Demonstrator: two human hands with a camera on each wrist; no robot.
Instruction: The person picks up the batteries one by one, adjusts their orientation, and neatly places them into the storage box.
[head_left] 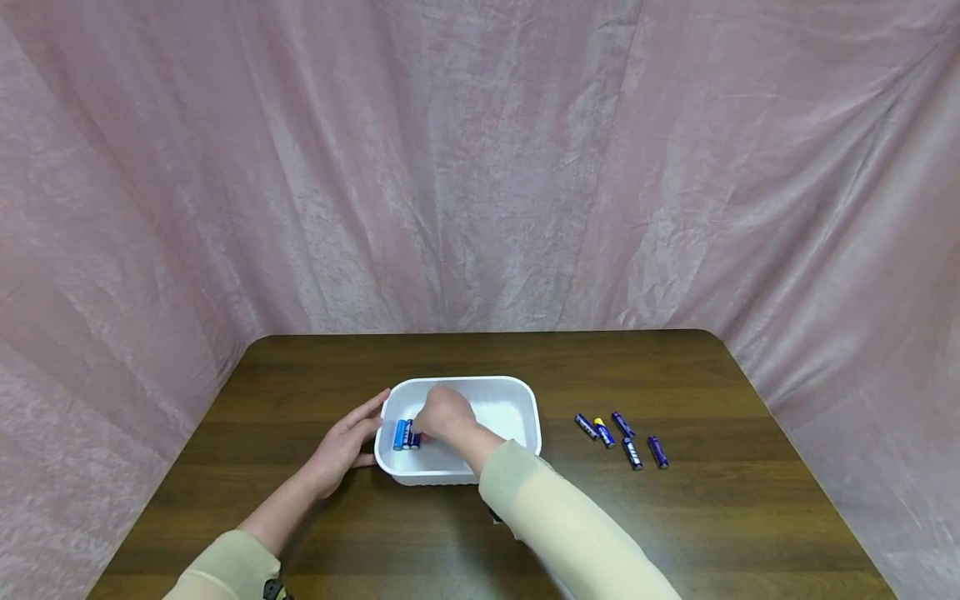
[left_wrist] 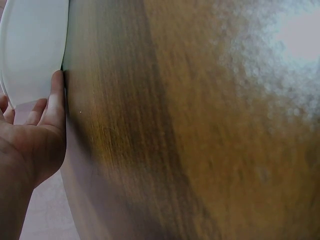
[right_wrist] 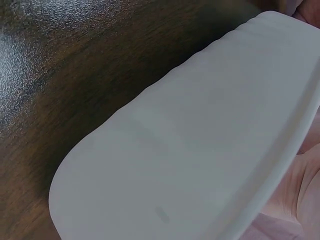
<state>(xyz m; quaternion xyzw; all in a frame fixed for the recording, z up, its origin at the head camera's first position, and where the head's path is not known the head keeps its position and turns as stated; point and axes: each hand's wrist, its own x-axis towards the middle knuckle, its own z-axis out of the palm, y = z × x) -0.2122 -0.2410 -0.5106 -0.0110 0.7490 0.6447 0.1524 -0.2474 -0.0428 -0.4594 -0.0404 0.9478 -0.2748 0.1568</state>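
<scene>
A white plastic tray (head_left: 506, 417) stands on the table. At its left end, blue AA-size batteries (head_left: 400, 435) lie side by side inside. My right hand (head_left: 447, 414) reaches into the tray with curled fingers and pinches a dark blue battery (head_left: 416, 441) beside them. Its fingertips are mostly hidden behind the hand. In the right wrist view the tray's side wall (right_wrist: 165, 135) covers most of that hand (right_wrist: 295, 190). My left hand (head_left: 339, 450), fingers spread and fairly straight, rests against the tray's left end; the left wrist view shows these fingers (left_wrist: 57, 97) touching the wall.
Several loose batteries (head_left: 632, 454) lie scattered on the brown wooden table (head_left: 720, 508), right of the tray. One of them has a yellow end (head_left: 598, 422). A pink curtain (head_left: 480, 167) hangs behind the table and along its sides.
</scene>
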